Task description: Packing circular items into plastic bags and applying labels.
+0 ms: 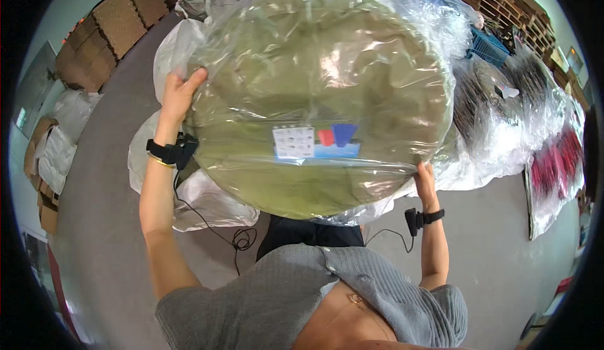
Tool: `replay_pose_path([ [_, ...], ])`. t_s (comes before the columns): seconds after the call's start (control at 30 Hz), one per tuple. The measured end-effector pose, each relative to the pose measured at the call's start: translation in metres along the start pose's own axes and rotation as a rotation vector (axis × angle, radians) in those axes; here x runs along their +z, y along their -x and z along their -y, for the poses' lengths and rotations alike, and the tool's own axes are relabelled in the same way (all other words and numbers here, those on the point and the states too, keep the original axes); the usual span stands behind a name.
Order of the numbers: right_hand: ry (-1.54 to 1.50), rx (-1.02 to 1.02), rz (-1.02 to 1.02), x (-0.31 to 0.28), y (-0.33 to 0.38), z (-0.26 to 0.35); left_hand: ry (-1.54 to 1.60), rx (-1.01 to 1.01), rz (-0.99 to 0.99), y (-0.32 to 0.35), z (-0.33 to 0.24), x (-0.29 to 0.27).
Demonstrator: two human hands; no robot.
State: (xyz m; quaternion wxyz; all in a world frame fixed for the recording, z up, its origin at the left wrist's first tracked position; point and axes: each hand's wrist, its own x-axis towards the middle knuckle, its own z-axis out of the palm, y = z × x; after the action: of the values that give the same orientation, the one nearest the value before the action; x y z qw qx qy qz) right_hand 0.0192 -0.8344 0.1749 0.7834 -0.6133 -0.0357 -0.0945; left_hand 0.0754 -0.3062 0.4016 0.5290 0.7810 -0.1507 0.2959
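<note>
A large round olive-green disc, flat and wrapped in a clear plastic bag, is held up in front of me. An insert card with small pictures and red and blue shapes shows through its lower half. On the disc's left rim, my left hand grips the bagged edge, thumb on the near face. My right hand is closed on the lower right edge, its fingers mostly hidden behind. The disc hides much of what lies beyond it. Both wrists wear black straps with small devices.
White sacks lie on the grey floor beneath the disc. Plastic-wrapped bundles and a blue crate are piled at the right. Cardboard stacks line the far left wall. A black cable hangs by my left side.
</note>
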Motion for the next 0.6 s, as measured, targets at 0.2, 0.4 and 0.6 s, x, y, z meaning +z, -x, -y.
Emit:
replay_pose_path([
  [0.2,-0.061,-0.118,0.013,-0.024,-0.013,0.024,0.081,-0.094,0.074,0.006,-0.011,0.018],
  [0.4,-0.088,-0.233,-0.352,0.003,-0.008,0.024,0.120,-0.070,0.029,0.028,-0.052,0.015],
  [0.6,-0.127,-0.308,-0.409,-0.012,-0.004,0.001,0.504,-0.398,-0.103,0.090,-0.017,-0.025],
])
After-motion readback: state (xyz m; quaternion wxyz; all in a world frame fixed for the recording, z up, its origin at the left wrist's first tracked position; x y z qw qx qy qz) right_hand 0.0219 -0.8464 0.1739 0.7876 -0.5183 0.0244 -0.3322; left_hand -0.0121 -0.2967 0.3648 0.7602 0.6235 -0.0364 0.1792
